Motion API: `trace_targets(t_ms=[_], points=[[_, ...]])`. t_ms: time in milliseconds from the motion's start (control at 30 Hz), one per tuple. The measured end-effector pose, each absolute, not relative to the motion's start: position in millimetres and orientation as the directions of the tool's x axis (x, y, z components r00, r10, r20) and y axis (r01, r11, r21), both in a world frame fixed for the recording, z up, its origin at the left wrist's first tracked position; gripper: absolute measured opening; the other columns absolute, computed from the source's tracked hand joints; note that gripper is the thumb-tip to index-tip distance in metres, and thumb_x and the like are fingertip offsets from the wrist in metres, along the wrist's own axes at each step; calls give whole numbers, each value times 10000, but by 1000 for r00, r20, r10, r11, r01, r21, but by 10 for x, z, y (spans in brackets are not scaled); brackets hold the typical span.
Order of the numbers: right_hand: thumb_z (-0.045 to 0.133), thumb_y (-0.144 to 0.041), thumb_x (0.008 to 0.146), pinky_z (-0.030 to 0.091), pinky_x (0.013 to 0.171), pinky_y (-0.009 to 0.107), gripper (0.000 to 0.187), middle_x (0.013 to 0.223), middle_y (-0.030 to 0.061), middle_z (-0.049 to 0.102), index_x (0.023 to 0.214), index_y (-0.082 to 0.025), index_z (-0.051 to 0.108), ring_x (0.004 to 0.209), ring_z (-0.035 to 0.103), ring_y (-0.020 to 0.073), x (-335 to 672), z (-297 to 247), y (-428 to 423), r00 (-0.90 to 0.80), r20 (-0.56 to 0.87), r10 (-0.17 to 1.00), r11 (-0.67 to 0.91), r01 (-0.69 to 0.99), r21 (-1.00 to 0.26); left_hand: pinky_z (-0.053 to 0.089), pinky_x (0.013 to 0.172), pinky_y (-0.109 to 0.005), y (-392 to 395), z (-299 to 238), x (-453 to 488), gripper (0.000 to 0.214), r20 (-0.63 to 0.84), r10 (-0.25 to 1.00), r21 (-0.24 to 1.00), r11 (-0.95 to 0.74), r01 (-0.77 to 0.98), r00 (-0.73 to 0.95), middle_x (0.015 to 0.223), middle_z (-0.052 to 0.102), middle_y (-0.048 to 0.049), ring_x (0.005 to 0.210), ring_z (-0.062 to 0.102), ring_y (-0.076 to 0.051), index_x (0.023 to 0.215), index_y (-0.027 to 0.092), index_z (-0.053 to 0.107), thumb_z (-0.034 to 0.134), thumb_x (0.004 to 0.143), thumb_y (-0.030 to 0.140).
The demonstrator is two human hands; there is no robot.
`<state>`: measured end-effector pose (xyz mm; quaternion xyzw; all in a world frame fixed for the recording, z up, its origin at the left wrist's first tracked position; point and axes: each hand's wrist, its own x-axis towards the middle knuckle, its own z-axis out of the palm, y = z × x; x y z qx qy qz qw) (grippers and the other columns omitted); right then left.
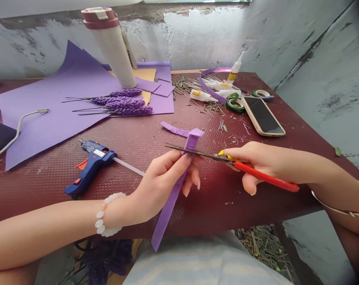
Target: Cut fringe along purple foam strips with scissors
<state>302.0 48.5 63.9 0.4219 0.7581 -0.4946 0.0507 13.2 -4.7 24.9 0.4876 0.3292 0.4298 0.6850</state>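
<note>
Left hand (155,190): thumb and forefinger pinched together on a purple strip (169,209), remaining fingers loosely curled beneath. Right hand (261,160): fingers and thumb wrapped on the handles of red-and-yellow scissors (267,177), blades lying across the strip just beyond the left fingertips; cannot tell whether the blades are parted. Strip sits above the near middle of the dark red table (138,136), between both hands. Progress, as judged: far portion, bending over and trailing left, carries a row of short slits along one edge; near portion, running down past the table's near edge, looks smooth and uncut, so a good length seems left. Left of the hands, a blue glue gun (92,168) lies with a stick in its back. Far left, finished-looking purple flower stems (123,103) rest on purple sheets (49,111). Far right, a phone (264,114), small glue bottles (202,95), scattered clippings.
</note>
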Motion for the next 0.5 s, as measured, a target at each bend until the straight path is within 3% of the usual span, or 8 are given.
trace_targets(t_ms=[100,167,267,333,500], points=[[814,-568,1015,376,577,379,394,605,-78,656,867,-329,538,571,516,219,3073,634,512,-661,-501,558,122,663,-739,460,544,-275,-56,262,126,481,-60,900,949,185,-254,433,709,775,-9,513,563,-103,859,210,676,884,1126,551],[935,-554,882,375,589,366,456,712,-76,655,867,-316,547,615,505,199,3075,639,509,-688,-470,553,155,639,-753,441,537,-271,-56,277,124,503,-76,895,950,198,-240,438,682,749,5,499,532,-93,846,209,674,895,1113,574],[935,-348,763,361,595,355,459,697,-95,575,859,-318,487,635,499,197,3019,690,461,-572,-570,590,120,760,-639,398,512,-263,-62,310,119,502,-100,873,946,232,-227,477,646,709,28,486,503,-91,907,194,733,923,1086,623],[929,-316,743,377,621,356,483,669,-110,553,878,-321,465,635,498,194,2973,727,421,-558,-594,579,95,770,-631,378,503,-257,-69,331,115,528,-109,859,942,250,-225,500,643,706,29,487,510,-89,900,189,735,939,1074,643],[967,-589,817,370,598,358,554,736,-92,556,854,-314,487,667,460,181,2906,748,398,-646,-501,577,101,664,-741,367,512,-248,-69,349,108,519,-93,868,929,251,-270,488,635,695,47,475,497,-77,983,166,786,960,1059,649]])
